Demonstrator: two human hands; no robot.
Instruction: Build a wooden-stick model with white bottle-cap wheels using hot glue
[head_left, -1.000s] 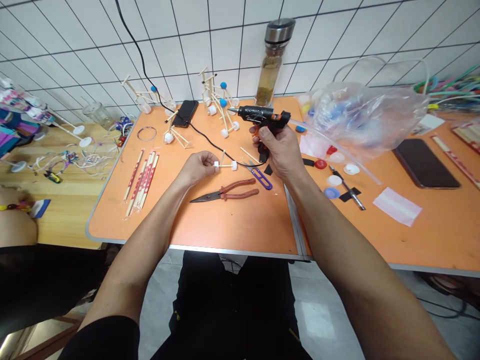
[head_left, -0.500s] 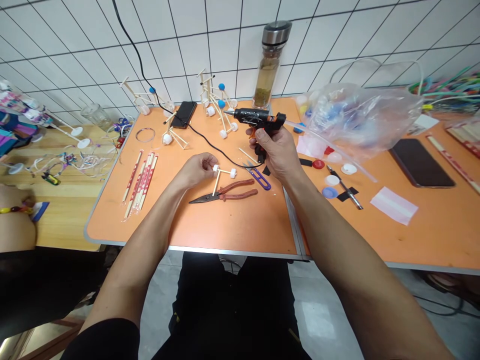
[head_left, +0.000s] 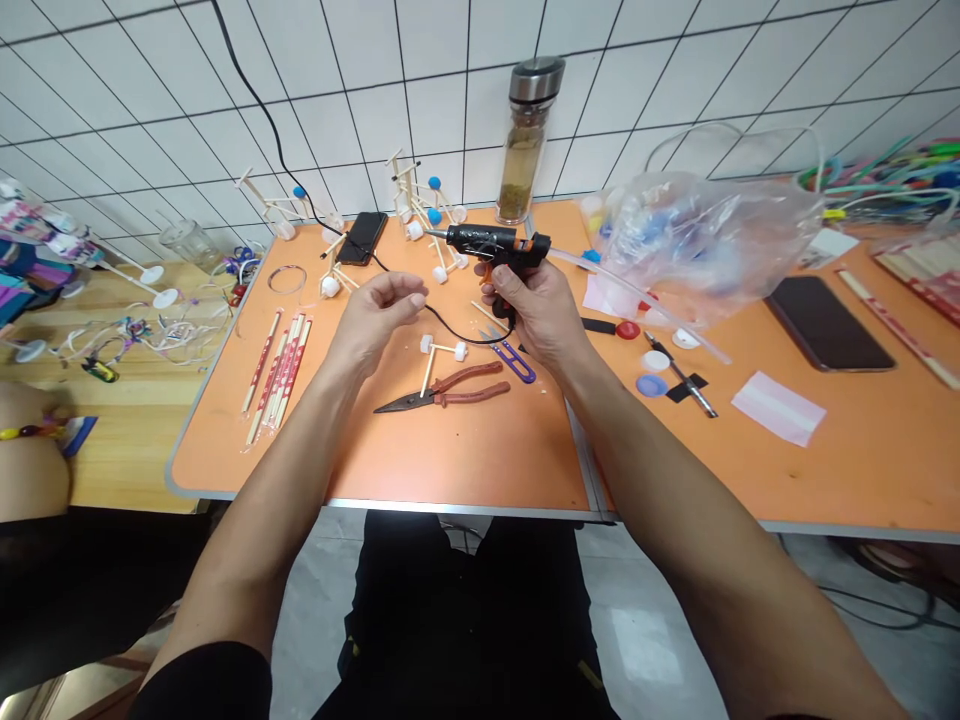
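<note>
My right hand (head_left: pixel 536 305) is wrapped round the grip of a black glue gun (head_left: pixel 491 243), whose nozzle points left and whose clear glue stick sticks out behind. Above the table my left hand (head_left: pixel 382 315) has its fingers curled, thumb and index finger near each other; whether anything small is between them cannot be made out. Just right of and below it lies a small stick piece with white ends (head_left: pixel 445 347). Red-handled pliers (head_left: pixel 442 390) touch or nearly touch its lower stick. Purple snips (head_left: pixel 514 360) lie below the glue gun.
Stick models (head_left: pixel 409 200), a black phone (head_left: pixel 362 238) and a tall bottle (head_left: pixel 523 150) stand or lie at the back. Wrapped sticks (head_left: pixel 285 375) are on the left. A plastic bag (head_left: pixel 697 240), caps and another phone (head_left: pixel 829 322) occupy the right. A person's arm (head_left: pixel 30 450) shows far left.
My left hand has moved up and away from the small stick piece, which stays on the table. The glue gun in my right hand has shifted slightly left and down.
</note>
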